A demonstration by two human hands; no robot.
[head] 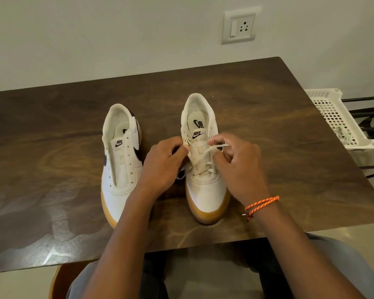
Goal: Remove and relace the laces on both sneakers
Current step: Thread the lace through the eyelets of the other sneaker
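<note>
Pinching the lace (205, 155) is the right hand (239, 167); the left hand (162, 162) is gripping the eyelet edge of the right sneaker (205, 186), beside the laceless sneaker (120, 169).

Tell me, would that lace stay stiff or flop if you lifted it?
Probably flop: the lace is flat fabric that bends and sags between the right hand and the sneaker. Likely very light too, given how thin it looks.
</note>
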